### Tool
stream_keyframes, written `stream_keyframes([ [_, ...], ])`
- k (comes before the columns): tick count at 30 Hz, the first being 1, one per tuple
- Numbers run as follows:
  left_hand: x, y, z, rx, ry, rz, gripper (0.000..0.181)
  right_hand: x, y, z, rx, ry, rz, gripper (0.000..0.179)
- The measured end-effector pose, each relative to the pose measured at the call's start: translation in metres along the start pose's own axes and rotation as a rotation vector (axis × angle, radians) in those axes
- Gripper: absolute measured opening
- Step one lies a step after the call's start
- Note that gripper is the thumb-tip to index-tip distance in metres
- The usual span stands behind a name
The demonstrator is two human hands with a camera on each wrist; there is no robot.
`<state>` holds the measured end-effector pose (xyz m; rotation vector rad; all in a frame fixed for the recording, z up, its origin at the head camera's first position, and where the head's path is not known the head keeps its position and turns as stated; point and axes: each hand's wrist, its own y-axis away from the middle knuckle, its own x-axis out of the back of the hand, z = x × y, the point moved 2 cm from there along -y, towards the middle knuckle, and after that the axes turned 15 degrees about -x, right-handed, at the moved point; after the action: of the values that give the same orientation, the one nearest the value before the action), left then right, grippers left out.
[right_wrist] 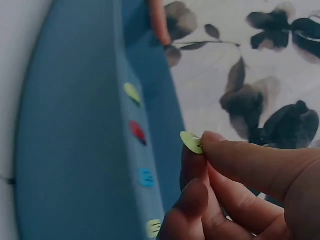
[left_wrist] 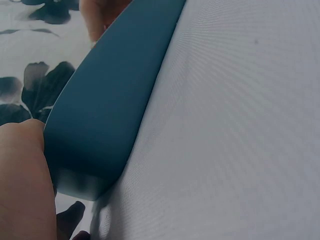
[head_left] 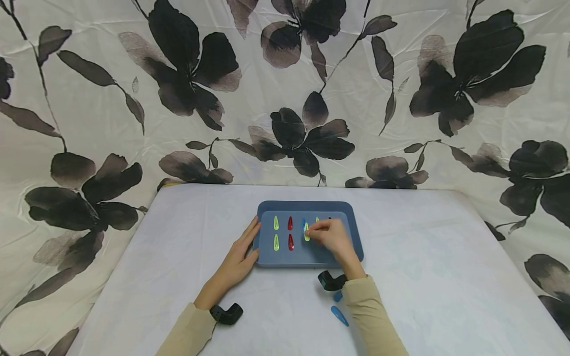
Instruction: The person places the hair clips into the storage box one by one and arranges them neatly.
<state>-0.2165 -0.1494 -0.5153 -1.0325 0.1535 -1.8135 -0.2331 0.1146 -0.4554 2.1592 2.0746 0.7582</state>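
Note:
My right hand [head_left: 333, 238] is over the tray and pinches a yellow-green snap hair clip [right_wrist: 191, 142] between thumb and fingertips. In the head view that clip overlaps a blue hair clip [head_left: 304, 222] in the far row. My left hand [head_left: 237, 258] rests along the left side of the blue tray [head_left: 311, 258], fingers extended at its rim. To the left lie two yellow-green clips, one a far clip [head_left: 276, 222], the other a near clip [head_left: 276, 242]. Beside them are a far red clip [head_left: 290, 223] and a near red clip [head_left: 291, 242]. The right hand partly hides further clips.
On the white-covered table [head_left: 178, 277], a blue hair clip [head_left: 340, 316] lies beside the right sleeve. Another blue clip [head_left: 338, 296] shows partly near the right wrist camera [head_left: 331, 281]. A floral cloth [head_left: 307, 64] hangs behind the table's far edge.

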Motion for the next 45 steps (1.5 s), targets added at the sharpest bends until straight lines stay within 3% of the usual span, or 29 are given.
stream_keyframes([
  [10, -0.001, 0.001, 0.000, 0.000, -0.009, 0.002, 0.070, -0.009, -0.008, 0.013, -0.058, 0.183, 0.090, 0.011],
  [18, -0.001, 0.000, 0.000, 0.001, 0.003, 0.000, 0.071, -0.015, -0.008, 0.016, -0.042, 0.286, 0.152, 0.012],
  [27, 0.000, 0.001, 0.000, -0.001, -0.002, 0.002, 0.071, -0.016, 0.000, 0.011, -0.011, 0.337, 0.203, 0.012],
  [38, -0.001, 0.001, 0.000, 0.004, 0.000, -0.002, 0.070, -0.016, 0.000, 0.012, -0.089, 0.404, 0.213, 0.019],
  [45, -0.001, 0.001, 0.000, 0.005, 0.001, 0.000, 0.070, -0.015, 0.000, 0.012, -0.064, 0.413, 0.212, 0.025],
])
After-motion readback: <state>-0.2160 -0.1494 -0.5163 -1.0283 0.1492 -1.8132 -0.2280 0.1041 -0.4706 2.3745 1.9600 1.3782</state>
